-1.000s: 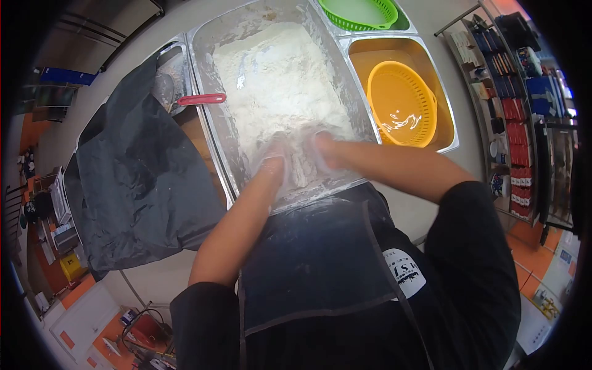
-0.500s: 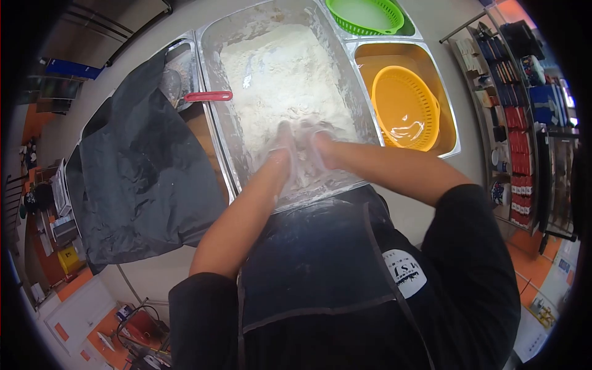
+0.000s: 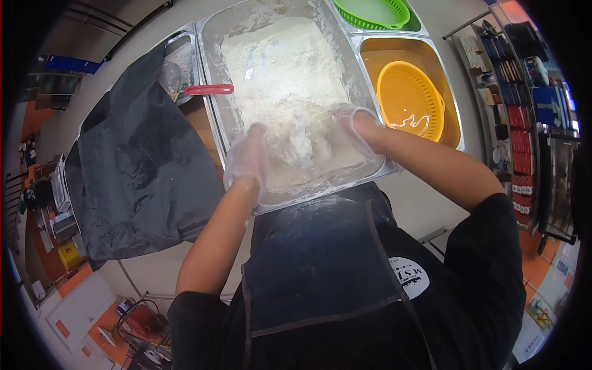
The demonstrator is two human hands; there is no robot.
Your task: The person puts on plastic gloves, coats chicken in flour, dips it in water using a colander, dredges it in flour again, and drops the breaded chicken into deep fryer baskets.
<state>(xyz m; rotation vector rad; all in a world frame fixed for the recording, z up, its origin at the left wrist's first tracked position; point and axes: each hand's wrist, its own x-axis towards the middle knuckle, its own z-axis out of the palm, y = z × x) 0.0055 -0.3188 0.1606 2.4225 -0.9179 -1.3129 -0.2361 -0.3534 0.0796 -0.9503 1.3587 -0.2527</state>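
A deep metal pan (image 3: 217, 55) holds a bed of pale, flour-like powder (image 3: 283, 68), with a loose, stirred-up mound (image 3: 299, 145) near its front end. My left hand (image 3: 248, 154), in a clear plastic glove, is at the pan's left side with its fingers stretched forward beside the powder. Across from it, my right hand (image 3: 357, 128), gloved the same way, is by the right wall with its fingers toward the powder. Both hands look open and I see nothing held in them; motion softens the fingertips.
A red handle (image 3: 209, 89) lies over the pan's left rim. Black plastic sheeting (image 3: 148, 166) covers the containers at left. To the right, a yellow basket (image 3: 404, 98) sits in a metal basin of liquid (image 3: 453, 92), with a green basket (image 3: 373, 15) behind it.
My hands have moved apart from close together at the pan's front middle, the left toward the left wall and the right toward the right wall. The mound between them is now exposed.
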